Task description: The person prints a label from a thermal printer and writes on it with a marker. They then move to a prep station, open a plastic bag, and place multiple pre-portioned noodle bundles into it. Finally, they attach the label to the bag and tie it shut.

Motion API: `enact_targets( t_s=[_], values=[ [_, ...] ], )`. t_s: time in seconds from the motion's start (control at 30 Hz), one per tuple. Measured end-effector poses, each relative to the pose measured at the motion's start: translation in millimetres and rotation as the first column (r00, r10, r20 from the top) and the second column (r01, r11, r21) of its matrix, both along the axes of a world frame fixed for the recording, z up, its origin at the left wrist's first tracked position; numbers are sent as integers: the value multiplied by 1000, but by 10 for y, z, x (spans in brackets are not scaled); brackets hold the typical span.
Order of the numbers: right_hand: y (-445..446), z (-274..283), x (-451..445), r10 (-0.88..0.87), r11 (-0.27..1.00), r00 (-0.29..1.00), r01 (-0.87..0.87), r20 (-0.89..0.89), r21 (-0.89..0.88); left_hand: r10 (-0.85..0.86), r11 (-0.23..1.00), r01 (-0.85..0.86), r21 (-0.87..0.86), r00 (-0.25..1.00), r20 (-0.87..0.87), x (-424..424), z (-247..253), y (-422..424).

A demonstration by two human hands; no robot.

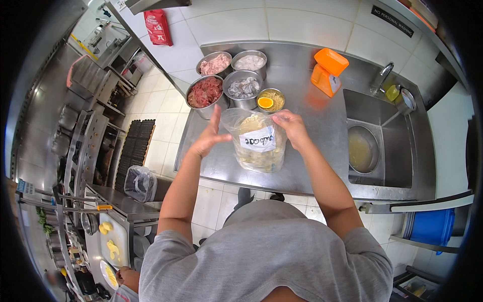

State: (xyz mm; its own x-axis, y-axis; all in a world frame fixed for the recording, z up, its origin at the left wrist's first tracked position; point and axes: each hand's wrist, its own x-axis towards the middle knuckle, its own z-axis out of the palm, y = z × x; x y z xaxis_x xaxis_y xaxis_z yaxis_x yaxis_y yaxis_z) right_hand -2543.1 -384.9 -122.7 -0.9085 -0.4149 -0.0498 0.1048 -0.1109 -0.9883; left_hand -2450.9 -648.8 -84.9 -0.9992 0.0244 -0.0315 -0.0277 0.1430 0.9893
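A clear plastic bag (243, 160) of pale food stands upright on the steel counter in front of me. Its white label (251, 139) bears handwriting. My right hand (291, 127) pinches the upper right edge of the bag between thumb and fingers. On the other side, my left hand (209, 138) has its thumb and fingers spread, the thumb tip right by the bag's left edge; I cannot tell whether it touches. Just behind the bag sits a small steel container (272, 109) of pale shreds with a halved orange fruit on top.
Steel pots of red meat (205, 90), grey raw seafood (243, 87), pink meat (215, 65) and whitish food (249, 63) cluster behind. An orange plastic holder (325, 80) stands near the sink (394, 166), which holds a steel bowl (363, 149). At lower left, another person's hand (129, 278) is beside a plate.
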Motion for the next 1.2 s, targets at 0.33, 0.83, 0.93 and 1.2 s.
enact_targets(
  t_s=[0.33,0.83,0.93,1.2],
  values=[
    [-299,-114,287,-472,873,875,481,108,-81,218,966,-197,169,969,-114,-311,-504,570],
    [-296,40,747,-654,756,757,654,17,-40,5,934,89,345,965,-261,-245,-363,280],
    [-295,193,806,-611,791,789,610,-64,-40,-172,980,196,43,930,-324,-299,-415,122],
    [-348,63,859,-763,646,646,763,-21,-19,-85,969,109,221,990,-113,-372,-467,134]
  ],
)
